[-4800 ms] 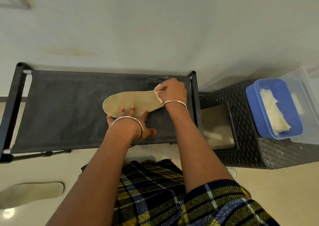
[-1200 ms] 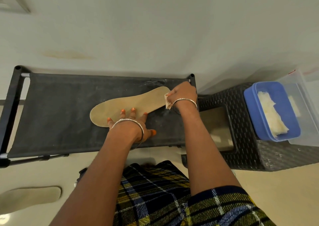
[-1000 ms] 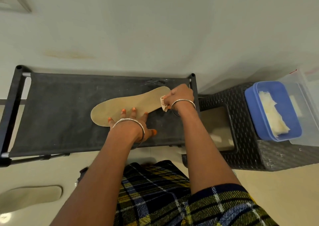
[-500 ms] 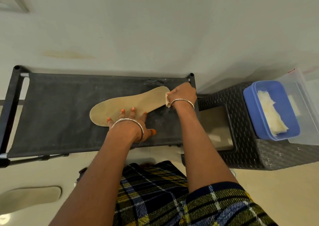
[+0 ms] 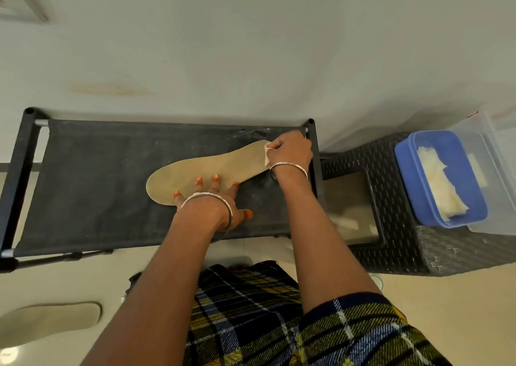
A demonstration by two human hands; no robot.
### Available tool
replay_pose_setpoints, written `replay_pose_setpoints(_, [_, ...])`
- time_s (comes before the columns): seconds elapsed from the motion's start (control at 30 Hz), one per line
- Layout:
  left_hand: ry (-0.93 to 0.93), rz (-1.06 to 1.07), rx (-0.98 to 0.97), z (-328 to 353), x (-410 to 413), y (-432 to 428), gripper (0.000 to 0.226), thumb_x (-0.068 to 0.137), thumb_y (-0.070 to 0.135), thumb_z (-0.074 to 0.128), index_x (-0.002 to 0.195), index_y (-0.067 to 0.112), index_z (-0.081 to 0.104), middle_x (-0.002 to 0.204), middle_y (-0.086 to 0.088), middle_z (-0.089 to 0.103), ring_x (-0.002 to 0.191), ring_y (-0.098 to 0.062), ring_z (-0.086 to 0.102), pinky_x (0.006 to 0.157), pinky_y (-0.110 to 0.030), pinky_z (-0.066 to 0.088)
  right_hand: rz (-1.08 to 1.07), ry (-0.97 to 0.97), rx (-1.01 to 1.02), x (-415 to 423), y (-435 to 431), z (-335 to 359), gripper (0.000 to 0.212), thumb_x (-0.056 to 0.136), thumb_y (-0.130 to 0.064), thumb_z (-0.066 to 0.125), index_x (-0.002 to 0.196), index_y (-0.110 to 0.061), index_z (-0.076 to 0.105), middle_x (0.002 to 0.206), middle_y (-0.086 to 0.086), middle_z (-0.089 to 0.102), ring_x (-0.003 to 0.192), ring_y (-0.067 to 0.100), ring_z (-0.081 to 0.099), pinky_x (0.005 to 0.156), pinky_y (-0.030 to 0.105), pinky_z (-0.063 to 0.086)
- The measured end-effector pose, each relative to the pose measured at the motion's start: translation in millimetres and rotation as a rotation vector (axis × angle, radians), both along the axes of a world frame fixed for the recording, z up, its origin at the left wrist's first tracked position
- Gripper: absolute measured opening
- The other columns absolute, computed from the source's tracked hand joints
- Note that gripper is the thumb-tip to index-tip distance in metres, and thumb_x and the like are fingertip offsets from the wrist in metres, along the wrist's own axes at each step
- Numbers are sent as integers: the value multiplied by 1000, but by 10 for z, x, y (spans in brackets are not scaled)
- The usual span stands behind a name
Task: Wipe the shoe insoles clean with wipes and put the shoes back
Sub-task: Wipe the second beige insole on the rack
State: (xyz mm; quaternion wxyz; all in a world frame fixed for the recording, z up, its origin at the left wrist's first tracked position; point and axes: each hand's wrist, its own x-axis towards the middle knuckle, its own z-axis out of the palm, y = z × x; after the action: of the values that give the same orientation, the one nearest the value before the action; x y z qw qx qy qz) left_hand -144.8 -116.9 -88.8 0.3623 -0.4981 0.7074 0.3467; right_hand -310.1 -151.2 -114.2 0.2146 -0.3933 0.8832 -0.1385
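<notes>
While your left hand (image 5: 212, 206) presses flat, fingers spread, on the insole (image 5: 206, 170) at frame center, your right hand (image 5: 290, 150) pinches a wipe (image 5: 267, 153) w/ curled fingers.

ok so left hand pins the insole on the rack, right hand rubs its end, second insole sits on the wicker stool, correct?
No: the head view shows the second insole on the floor, not on the stool. The rest holds: left hand pins the insole on the rack, right hand rubs its end with a wipe.
</notes>
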Motion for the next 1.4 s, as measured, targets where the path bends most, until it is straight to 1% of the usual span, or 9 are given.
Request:
replay_pose_setpoints(0.23, [-2,18,-5,-30,-10,0,79,93,66,37,151,43,-10,160,5,-21,147,-30,-19,112,-70,2,241,-157,110,186,-19,3,13,81,-11,76,88,-21,81,94,-1,76,97,19,68,91,29,54])
replay_pose_setpoints(0.37, [-1,14,-1,-31,-1,-5,79,93,66,37,151,42,-11,160,5,-21,147,-31,-19,111,-70,2,55,13,-2,114,-11,-11,17,89,-14,64,99,-14,78,100,8,74,99,27,68,77,28,51])
replay_pose_setpoints(0.47, [-1,14,-1,-28,2,-9,78,93,65,37,151,43,-10,160,5,-21,147,-31,-19,112,-70,2,16,48,-35,94,10,-2,20,92,-9,60,103,-12,77,104,9,74,100,27,68,78,28,52])
replay_pose_setpoints(0.7, [-5,17,-7,-45,-14,3,79,92,67,36,151,42,-11,160,5,-22,147,-31,-19,112,-70,2,306,-70,5,292,-12,29,24,83,-5,65,92,-21,81,98,1,76,100,27,67,89,34,54])
replay_pose_setpoints(0.8, [-1,20,-4,-39,3,-1,78,93,66,37,151,43,-11,160,5,-21,147,-31,-19,112,-70,2,161,3,-10,195,-13,8,25,87,-7,62,97,-20,80,100,4,75,98,27,68,82,29,55])
replay_pose_setpoints(0.93, [0,16,-7,-26,1,-4,78,93,66,36,151,43,-10,160,5,-20,147,-31,-19,112,-69,2,-30,34,-92,95,27,9,27,91,-4,55,101,-15,78,101,6,75,95,25,70,69,21,45])
replay_pose_setpoints(1.1, [-5,17,-12,-21,-22,6,78,93,67,36,151,43,-10,160,5,-21,147,-30,-18,112,-69,2,241,-83,-18,284,-3,35,26,83,-3,63,92,-20,81,97,3,76,97,27,68,88,32,55])
replay_pose_setpoints(1.2, [-7,22,-7,-21,-15,1,78,93,67,35,151,43,-11,160,6,-22,147,-30,-19,112,-69,2,330,-117,-10,267,1,35,23,81,-6,67,90,-21,81,95,0,77,96,24,69,89,33,54])
replay_pose_setpoints(1.4, [9,-1,-10,1,15,1,78,94,65,36,152,42,-11,160,5,-21,147,-32,-18,111,-70,1,16,57,-91,73,39,42,27,88,-5,55,96,-17,79,97,7,75,95,28,68,73,25,47])
